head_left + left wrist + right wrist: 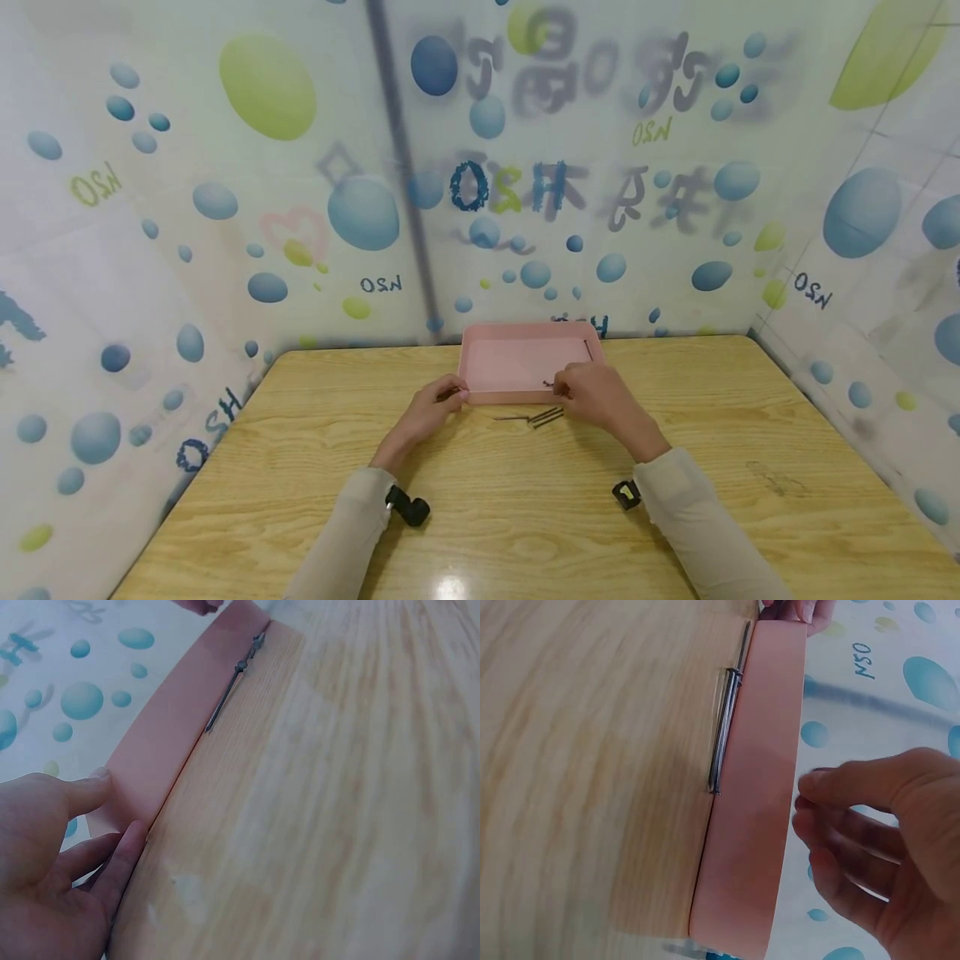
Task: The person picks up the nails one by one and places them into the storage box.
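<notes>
A shallow pink tray lies on the wooden table near the wall. At its front left corner my left hand grips it; the left wrist view has the thumb high on the side and the fingers low at the corner. My right hand reaches over the front rim towards the right, thumb and fingertips together. Dark nail ends show beside those fingertips inside the tray, and I cannot tell whether the fingers pinch them. Several dark nails lie on the table along the tray's front wall. Another nail is inside at the right.
The wooden table stretches in front of the tray and to both sides. A white wall covering with blue and green spots hangs right behind the table's far edge. Faint pencil-like marks show on the tabletop at the right.
</notes>
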The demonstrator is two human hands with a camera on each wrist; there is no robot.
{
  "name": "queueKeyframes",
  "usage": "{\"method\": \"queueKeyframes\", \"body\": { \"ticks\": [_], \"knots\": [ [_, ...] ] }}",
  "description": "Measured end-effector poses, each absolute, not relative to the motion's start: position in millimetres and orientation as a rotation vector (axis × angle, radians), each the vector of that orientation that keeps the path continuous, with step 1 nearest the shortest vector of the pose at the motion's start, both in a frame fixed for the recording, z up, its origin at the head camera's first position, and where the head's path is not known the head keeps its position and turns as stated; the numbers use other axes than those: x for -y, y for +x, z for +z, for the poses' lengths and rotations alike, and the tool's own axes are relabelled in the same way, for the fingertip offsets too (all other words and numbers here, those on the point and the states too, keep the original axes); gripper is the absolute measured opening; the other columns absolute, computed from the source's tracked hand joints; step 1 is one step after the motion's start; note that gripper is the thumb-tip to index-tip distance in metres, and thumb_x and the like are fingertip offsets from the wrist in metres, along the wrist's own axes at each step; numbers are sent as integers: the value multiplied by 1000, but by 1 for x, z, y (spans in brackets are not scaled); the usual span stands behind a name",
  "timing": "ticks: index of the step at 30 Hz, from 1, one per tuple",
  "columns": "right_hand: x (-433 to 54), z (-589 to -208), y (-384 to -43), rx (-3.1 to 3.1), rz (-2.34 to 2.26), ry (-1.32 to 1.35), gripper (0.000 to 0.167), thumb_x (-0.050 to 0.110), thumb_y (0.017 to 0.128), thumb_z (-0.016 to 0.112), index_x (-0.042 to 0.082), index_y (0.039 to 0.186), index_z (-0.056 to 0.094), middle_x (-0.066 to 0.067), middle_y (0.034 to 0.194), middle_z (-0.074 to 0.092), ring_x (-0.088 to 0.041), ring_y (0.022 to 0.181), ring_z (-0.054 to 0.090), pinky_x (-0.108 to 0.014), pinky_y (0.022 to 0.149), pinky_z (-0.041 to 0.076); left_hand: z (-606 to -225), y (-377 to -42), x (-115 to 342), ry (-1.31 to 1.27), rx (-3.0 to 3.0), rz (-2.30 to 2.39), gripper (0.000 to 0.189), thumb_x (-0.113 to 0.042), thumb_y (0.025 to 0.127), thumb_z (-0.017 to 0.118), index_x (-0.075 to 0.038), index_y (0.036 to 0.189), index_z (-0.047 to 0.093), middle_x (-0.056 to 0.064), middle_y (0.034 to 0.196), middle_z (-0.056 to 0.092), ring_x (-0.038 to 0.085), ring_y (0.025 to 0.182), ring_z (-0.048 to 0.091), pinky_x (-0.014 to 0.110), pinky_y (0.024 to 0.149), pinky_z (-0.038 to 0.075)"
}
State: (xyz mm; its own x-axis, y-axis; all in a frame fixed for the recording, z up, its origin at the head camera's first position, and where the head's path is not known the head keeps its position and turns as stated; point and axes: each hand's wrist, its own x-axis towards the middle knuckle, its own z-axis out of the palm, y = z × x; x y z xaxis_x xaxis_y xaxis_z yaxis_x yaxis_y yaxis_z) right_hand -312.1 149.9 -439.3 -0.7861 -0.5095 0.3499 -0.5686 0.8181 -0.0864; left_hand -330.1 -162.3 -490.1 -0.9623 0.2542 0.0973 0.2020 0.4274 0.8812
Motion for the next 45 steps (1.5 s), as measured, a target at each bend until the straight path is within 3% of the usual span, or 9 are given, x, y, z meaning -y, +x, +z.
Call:
{"method": "queueKeyframes", "body": {
  "ticks": [4, 8, 21, 25, 29, 34, 45],
  "knots": [
    [-145, -442, -313, 2792, 325, 925, 11, 5, 90, 74, 13, 86, 79, 4, 81, 73, -9, 73, 58, -30, 72, 55, -490, -330, 164, 429, -2601, 1602, 18, -22, 106, 59, -9, 117, 67, 12, 112, 68, 23, 98, 64, 37, 88, 52],
    [-141, -447, -313, 2869, 358, 942, 18, 1, 90, 70, 15, 80, 76, 5, 76, 67, -9, 69, 51, -28, 67, 47, -491, -331, 166, 438, -2601, 1593, 17, -22, 107, 59, -10, 116, 67, 12, 110, 68, 22, 96, 63, 34, 86, 51],
    [-139, -451, -311, 2997, 372, 916, 26, 0, 91, 71, 13, 69, 62, 6, 65, 40, -10, 62, 40, -27, 59, 30, -490, -331, 165, 445, -2603, 1578, 16, -21, 107, 58, -11, 116, 67, 10, 111, 68, 20, 97, 63, 34, 88, 52],
    [-139, -450, -310, 3006, 362, 909, 20, -2, 88, 72, 12, 74, 72, 6, 70, 59, -9, 67, 50, -27, 62, 45, -490, -331, 165, 449, -2607, 1571, 16, -20, 107, 58, -10, 116, 67, 10, 110, 68, 18, 95, 63, 32, 86, 52],
    [-140, -449, -310, 3026, 355, 883, 17, -3, 86, 73, 13, 86, 80, -1, 90, 76, -13, 79, 65, -37, 76, 60, -489, -331, 165, 435, -2607, 1566, 16, -20, 107, 58, -11, 116, 67, 9, 109, 68, 17, 94, 63, 32, 87, 53],
    [-142, -451, -310, 3018, 347, 890, 18, -3, 84, 74, 14, 84, 79, 0, 90, 76, -15, 82, 67, -38, 76, 60, -490, -332, 164, 431, -2609, 1570, 16, -20, 107, 58, -10, 116, 67, 9, 109, 68, 16, 94, 62, 31, 87, 53],
    [-144, -451, -310, 3022, 339, 915, 24, -5, 84, 71, 18, 78, 76, 4, 82, 73, -10, 72, 60, -32, 65, 54, -492, -333, 165, 431, -2603, 1587, 16, -20, 107, 59, -9, 115, 67, 10, 110, 68, 15, 95, 63, 31, 87, 54]
  ]
}}
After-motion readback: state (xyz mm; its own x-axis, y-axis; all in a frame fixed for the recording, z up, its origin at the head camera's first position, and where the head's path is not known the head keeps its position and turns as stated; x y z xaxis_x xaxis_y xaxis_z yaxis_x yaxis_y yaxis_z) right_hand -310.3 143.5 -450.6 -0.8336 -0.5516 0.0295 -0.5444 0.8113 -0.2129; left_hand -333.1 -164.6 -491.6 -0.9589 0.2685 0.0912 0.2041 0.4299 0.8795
